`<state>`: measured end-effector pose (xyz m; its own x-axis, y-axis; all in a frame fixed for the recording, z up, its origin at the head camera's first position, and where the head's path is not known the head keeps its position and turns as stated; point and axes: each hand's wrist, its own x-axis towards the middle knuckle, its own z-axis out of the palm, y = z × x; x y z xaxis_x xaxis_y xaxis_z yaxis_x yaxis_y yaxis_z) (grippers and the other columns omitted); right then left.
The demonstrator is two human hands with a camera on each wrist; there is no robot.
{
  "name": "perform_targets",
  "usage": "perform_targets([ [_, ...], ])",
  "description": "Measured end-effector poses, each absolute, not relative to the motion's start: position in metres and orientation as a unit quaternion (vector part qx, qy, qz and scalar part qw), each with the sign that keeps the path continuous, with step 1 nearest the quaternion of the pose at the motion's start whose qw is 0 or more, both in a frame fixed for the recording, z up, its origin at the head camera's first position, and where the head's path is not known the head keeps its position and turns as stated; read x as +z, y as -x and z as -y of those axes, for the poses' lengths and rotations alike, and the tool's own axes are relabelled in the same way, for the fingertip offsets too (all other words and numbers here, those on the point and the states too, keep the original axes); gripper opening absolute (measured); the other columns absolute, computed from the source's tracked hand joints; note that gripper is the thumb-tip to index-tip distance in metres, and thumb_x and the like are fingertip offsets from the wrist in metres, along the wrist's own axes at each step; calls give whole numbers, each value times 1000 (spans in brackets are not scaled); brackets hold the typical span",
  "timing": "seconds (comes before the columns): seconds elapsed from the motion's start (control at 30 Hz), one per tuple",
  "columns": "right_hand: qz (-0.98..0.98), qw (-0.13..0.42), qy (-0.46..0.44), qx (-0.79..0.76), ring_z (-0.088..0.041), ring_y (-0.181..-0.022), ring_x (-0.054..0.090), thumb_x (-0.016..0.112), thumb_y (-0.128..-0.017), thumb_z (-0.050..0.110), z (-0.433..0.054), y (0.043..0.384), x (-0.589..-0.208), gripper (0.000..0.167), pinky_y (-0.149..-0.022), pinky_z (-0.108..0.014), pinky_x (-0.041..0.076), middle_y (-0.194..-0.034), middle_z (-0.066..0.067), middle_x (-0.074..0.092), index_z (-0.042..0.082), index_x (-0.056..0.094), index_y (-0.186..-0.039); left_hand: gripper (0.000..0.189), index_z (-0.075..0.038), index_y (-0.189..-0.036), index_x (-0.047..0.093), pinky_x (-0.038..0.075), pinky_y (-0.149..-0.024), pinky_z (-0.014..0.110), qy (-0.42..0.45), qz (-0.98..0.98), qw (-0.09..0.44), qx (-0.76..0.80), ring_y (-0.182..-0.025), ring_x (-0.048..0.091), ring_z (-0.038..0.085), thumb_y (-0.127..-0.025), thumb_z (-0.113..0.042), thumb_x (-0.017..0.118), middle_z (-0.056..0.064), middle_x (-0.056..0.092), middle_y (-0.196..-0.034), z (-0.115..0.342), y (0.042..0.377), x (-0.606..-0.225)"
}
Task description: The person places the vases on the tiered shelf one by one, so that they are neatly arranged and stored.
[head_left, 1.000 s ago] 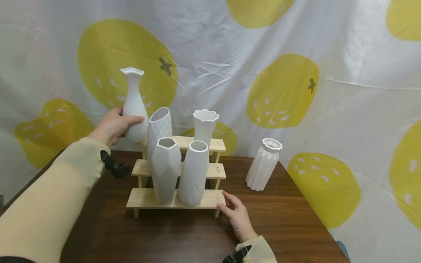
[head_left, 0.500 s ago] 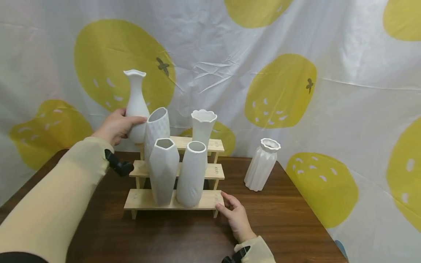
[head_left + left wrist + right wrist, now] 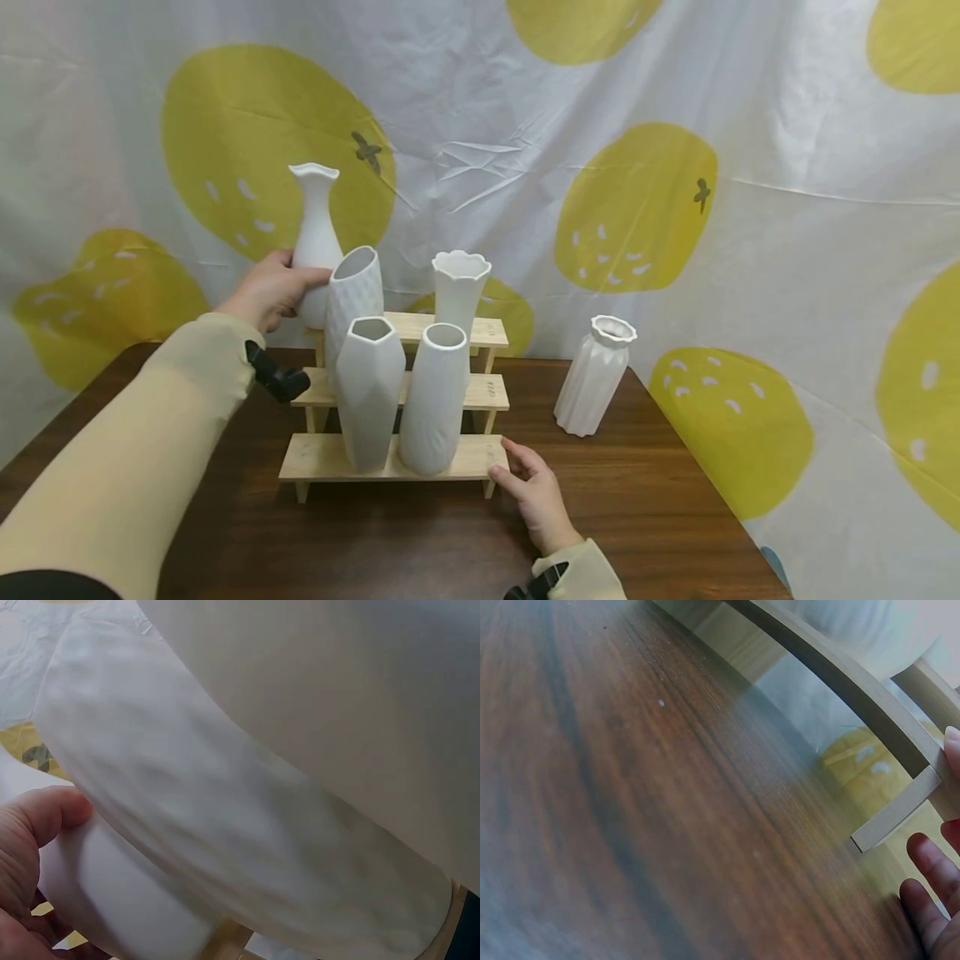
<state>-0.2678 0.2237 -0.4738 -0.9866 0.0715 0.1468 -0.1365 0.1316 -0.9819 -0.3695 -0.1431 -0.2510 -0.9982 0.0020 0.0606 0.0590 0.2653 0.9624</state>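
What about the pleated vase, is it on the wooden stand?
No, the pleated vase stands on the table beside the wooden stand.

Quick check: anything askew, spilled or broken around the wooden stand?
No spill or breakage shows. The ribbed vase stands out: it is on the table, right of the wooden stand, apart from the other vases. Its lean could be camera perspective.

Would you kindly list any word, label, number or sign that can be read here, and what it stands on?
No text can be read.
Wooden stand: faint marks near the right ends of its shelves, too small and blurred to make out.
White vases: no lettering shows.
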Motion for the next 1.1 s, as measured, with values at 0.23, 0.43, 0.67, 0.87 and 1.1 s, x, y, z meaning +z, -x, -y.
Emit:
perform_targets([
  [0.23, 745, 71, -18, 663, -14, -100, 57, 73, -86, 9, -224, 267, -473, 52, -80, -22, 47, -129, -19, 54, -3, 53, -133, 73, 0, -148, 28, 47, -79, 39, 19, 798, 24, -602, -110, 47, 33, -90, -28, 64, 23, 39, -141, 141, 373, -253],
  [0.43, 739, 64, -18, 670, -15, -98, 57, 71, -86, 3, -220, 258, -455, 50, -79, -22, 48, -127, -23, 53, -7, 53, -131, 73, -1, -148, 28, 46, -81, 41, 14, 797, 19, -604, -113, 45, 34, -91, -30, 64, 22, 38, -142, 139, 375, -255],
  [0.67, 747, 71, -19, 661, -16, -101, 55, 73, -86, 7, -221, 261, -462, 51, -81, -22, 46, -132, -21, 51, -5, 54, -132, 70, -1, -148, 30, 46, -83, 42, 19, 793, 13, -608, -113, 46, 33, -92, -28, 62, 22, 38, -143, 138, 378, -256],
  [0.87, 753, 79, -18, 653, -15, -102, 53, 74, -85, 13, -224, 267, -474, 53, -83, -22, 45, -135, -18, 49, -1, 55, -133, 70, -2, -148, 30, 46, -80, 39, 26, 795, 10, -606, -110, 47, 31, -92, -27, 62, 21, 39, -143, 138, 379, -256],
  [1.1, 743, 72, -19, 665, -14, -99, 56, 72, -86, 11, -224, 267, -472, 54, -80, -22, 48, -129, -18, 53, -4, 52, -134, 70, -1, -149, 28, 46, -79, 37, 36, 790, 0, -611, -106, 48, 28, -93, -28, 60, 21, 37, -144, 139, 382, -256],
])
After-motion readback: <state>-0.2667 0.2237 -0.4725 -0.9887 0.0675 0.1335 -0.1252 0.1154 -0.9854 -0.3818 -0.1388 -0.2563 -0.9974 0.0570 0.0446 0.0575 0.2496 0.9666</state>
